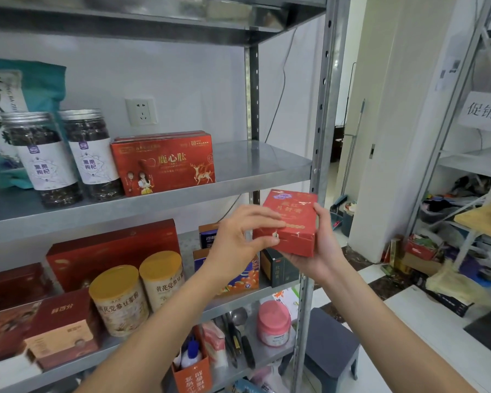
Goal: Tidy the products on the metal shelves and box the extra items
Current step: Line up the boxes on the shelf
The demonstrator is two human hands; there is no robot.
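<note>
Both hands hold the red box (291, 219) in the air, just below the front edge of the middle shelf (267, 163) and beside the post (322, 123); the right hand (316, 251) cups it from beneath and the side, the left hand (238, 236) pinches its near left corner; raised carelessly, it may catch the shelf lip or post and twist loose; the left pinch alone would likely not hold it.

Bare shelf (267, 160) right of the red deer box (163, 163); jars (68, 154) crowd the left.
</note>
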